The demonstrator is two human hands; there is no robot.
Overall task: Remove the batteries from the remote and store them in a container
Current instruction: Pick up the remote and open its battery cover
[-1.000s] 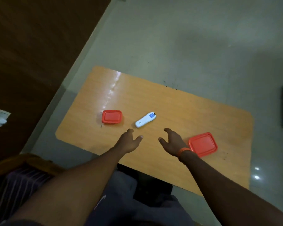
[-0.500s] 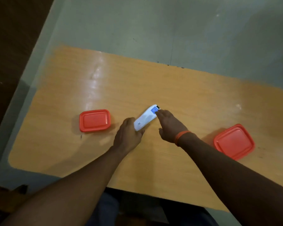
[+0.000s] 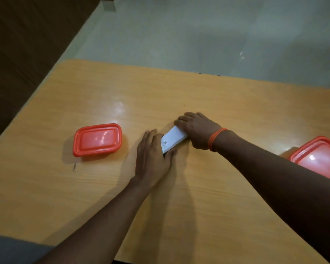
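Both hands grasp the white remote (image 3: 173, 140) on the glossy wood-grain table (image 3: 208, 206). My left hand (image 3: 153, 155) clasps its near end; my right hand (image 3: 197, 130), orange band (image 3: 214, 138) at the wrist, wraps its far end. The long axis runs diagonally, near-left to far-right. The smooth label-bearing face is up. A lidded orange plastic container (image 3: 97, 139), rounded-rectangular, sits nearer my left hand; a second orange container (image 3: 319, 159) lies right.

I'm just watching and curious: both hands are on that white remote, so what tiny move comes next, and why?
Probably lifting the remote off the table to get at its battery cover. The left hand and right hand grip opposite ends, it lies flat with a small label facing up, and both red containers are still lidded.
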